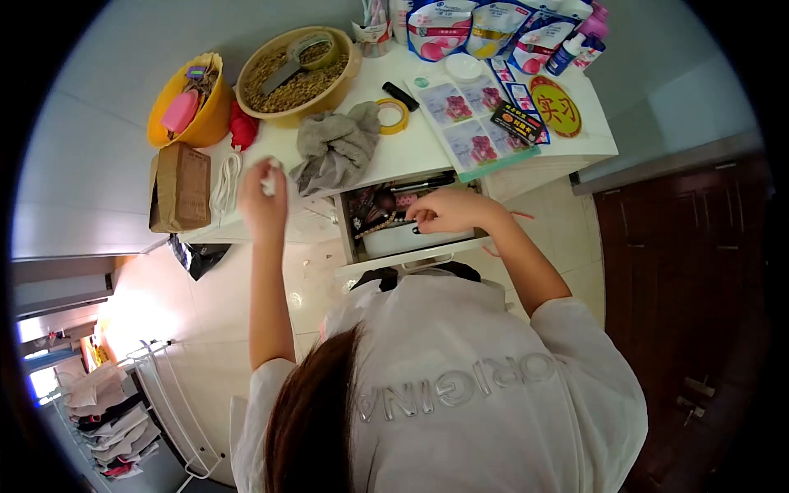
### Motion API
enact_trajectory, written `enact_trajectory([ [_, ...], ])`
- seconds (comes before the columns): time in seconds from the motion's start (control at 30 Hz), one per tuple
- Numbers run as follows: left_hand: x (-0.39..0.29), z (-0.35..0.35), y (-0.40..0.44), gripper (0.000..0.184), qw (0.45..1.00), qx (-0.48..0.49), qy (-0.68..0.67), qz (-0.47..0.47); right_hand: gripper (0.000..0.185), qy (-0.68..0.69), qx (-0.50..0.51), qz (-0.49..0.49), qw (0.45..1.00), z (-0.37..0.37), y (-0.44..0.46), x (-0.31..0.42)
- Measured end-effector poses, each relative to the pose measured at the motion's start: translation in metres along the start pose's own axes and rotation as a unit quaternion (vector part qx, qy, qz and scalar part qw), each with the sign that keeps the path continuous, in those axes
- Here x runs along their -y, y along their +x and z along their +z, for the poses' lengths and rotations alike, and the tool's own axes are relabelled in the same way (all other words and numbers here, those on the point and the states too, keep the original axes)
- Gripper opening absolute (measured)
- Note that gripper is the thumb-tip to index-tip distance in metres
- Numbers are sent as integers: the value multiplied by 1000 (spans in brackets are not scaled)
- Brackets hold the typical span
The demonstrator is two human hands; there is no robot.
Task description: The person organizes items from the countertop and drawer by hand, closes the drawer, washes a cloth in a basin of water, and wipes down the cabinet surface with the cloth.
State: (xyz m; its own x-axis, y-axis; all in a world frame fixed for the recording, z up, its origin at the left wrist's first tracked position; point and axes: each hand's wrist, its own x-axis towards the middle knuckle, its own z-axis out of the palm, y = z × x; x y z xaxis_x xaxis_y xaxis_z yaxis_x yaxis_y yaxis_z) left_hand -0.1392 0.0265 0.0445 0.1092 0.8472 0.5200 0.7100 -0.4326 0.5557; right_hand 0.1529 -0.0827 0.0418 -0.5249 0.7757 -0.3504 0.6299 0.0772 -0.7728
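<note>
My left hand (pixel 263 197) is raised at the left front of the white cabinet top, fingers curled around a small white wad (pixel 269 182), perhaps tissue. Close by are a bundle of white cord (pixel 226 185) and a crumpled grey towel (pixel 339 146). Over the pulled-out drawer (pixel 349 269), my right hand (pixel 450 211) has its fingers bent and pressed together; what they hold, if anything, is hidden. A small dark tip (pixel 416 231) shows below those fingers. Inside the drawer lie a fluffy dark brush (pixel 384 200), a beaded strand (pixel 376 226) and a white box (pixel 411 240).
Along the cabinet's back stand a basin of dried grain-like pieces (pixel 283 111), a yellow bucket (pixel 215 111) and several refill pouches (pixel 441 31). Yellow tape (pixel 393 117), a flowered sheet set (pixel 468 123) and a cardboard box (pixel 182 187) lie nearer. A drying rack (pixel 177 411) stands lower left.
</note>
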Motion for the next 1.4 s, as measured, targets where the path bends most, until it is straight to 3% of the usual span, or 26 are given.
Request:
enact_trajectory([
  [0.07, 16, 5, 26, 39, 987, -104, 107, 57, 35, -8, 15, 2, 1000, 2, 10, 5],
  [0.17, 47, 22, 59, 55, 976, -110, 188, 15, 36, -18, 35, -2, 999, 15, 25, 8],
  [0.37, 51, 36, 90, 62, 960, 47, 204, -186, 37, 14, 24, -26, 999, 27, 30, 6],
  [0.47, 71, 46, 93, 62, 960, -15, 254, -115, 38, 20, 14, -30, 999, 27, 27, 4],
  [0.57, 63, 33, 85, 57, 947, 4, 305, -104, 39, 44, -14, -21, 999, 19, 19, 5],
  [0.67, 83, 16, 51, 52, 963, -86, 255, -10, 40, 74, -77, -5, 994, 5, -5, 7],
  [0.73, 63, -13, 20, 46, 967, -170, 173, 75, 40, 88, -100, -7, 991, 1, -22, 4],
  [0.8, 40, -32, -14, 48, 966, -194, 120, 124, 38, 112, -105, -18, 988, -8, -40, 5],
  [0.83, 36, -33, -35, 48, 977, -162, 93, 100, 40, 128, -98, -7, 987, -10, -44, 1],
  [0.87, 44, -26, -54, 48, 982, -125, 32, 140, 43, 145, -90, 5, 985, -13, -47, -4],
  [0.9, 10, -29, -55, 50, 980, -57, 5, 193, 45, 162, -79, 17, 983, -14, -49, -8],
  [0.97, -19, -14, -69, 56, 974, 72, -115, 181, 51, 210, -93, 3, 973, -14, -48, -8],
  [1.0, -32, -6, -70, 56, 965, 128, -110, 202, 53, 207, -106, 0, 973, -12, -44, -5],
  [1.07, -39, 20, -71, 53, 931, 251, -165, 206, 62, 225, -98, -17, 969, -8, -38, -7],
  [1.17, -49, 41, -72, 50, 870, 412, -146, 229, 69, 167, -93, -42, 981, 7, -23, -28],
  [1.2, -50, 47, -74, 50, 854, 455, -149, 203, 63, 175, -71, -9, 982, 8, -23, -18],
  [1.27, -50, 58, -77, 50, 816, 537, -153, 149, 57, 108, -4, -18, 994, 26, -11, -41],
  [1.3, -51, 61, -79, 49, 813, 543, -125, 168, 54, 74, 28, -24, 997, 30, -6, -42],
  [1.4, -52, 67, -80, 47, 797, 559, -88, 213, 44, -32, -36, -37, 998, 44, -2, -44],
])
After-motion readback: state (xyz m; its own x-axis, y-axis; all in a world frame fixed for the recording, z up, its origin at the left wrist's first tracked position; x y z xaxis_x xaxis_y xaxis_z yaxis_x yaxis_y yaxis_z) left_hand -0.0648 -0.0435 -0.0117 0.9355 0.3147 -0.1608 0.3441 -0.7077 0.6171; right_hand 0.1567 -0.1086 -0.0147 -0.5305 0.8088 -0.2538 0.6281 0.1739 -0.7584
